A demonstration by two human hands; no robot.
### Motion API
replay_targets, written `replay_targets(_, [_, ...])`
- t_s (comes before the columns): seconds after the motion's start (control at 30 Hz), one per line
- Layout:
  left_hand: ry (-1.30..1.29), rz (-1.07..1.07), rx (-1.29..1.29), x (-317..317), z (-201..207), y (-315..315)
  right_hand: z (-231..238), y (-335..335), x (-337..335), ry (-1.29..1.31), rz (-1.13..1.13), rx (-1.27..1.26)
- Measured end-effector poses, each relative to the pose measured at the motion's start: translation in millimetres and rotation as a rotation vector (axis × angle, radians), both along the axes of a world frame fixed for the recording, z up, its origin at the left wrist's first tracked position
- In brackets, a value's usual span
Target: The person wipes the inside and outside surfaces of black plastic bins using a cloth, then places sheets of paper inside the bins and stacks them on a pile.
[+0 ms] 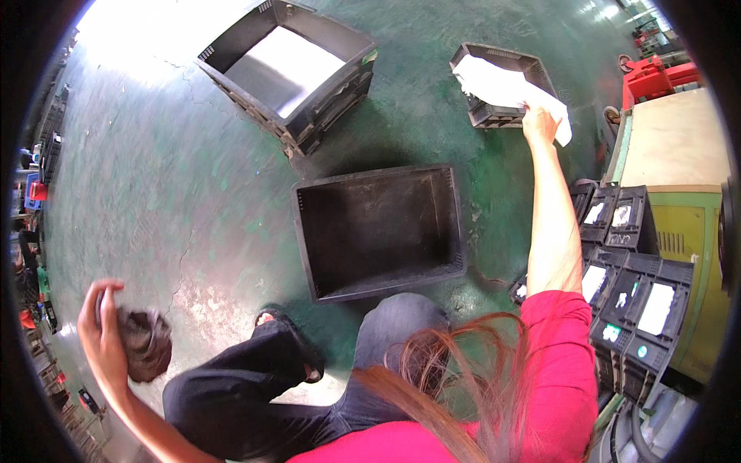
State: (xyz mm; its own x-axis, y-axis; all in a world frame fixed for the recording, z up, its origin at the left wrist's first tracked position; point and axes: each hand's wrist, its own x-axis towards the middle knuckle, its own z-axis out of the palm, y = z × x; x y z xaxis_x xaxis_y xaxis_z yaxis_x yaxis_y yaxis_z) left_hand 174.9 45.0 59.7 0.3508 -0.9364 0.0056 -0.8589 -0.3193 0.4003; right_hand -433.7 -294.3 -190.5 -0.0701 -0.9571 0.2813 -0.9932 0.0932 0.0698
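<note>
My left hand (104, 336) is out at the far left, with a crumpled dark brown cloth (145, 344) in its grip. My right arm reaches forward to the right. The fingers of my right hand (542, 123) are closed on the edge of a white sheet (498, 82), perhaps paper or thin cloth. That sheet lies partly across a small black crate (490, 118) and hangs over its near right corner. Right in front of my knees sits a large black plastic crate (305, 239) with only its bare dark inside showing.
Further ahead on the green floor (224, 185) stands a black crate (258, 108) with a white sheet on its bottom. Black crates with white labels (644, 289) are stacked at my right. Behind them are a green cabinet (698, 285) and a red metal piece (652, 81).
</note>
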Motion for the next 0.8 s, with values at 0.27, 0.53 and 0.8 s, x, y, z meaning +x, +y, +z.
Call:
replay_targets(0.27, [0.042, 0.348, 0.173, -17.0, 1.9, 64.1, -68.6, -50.9, -15.9, -0.042, -0.028, 0.182])
replay_targets(0.53, [-0.035, 0.321, 0.159, -62.3, 5.4, 65.7, -84.2, -19.6, 5.2, -0.063, -0.085, 0.316])
replay_targets(0.8, [0.041, 0.130, 0.115, -84.3, -5.2, 34.3, -10.9, 103.9, -124.1, -0.219, -0.154, 0.255])
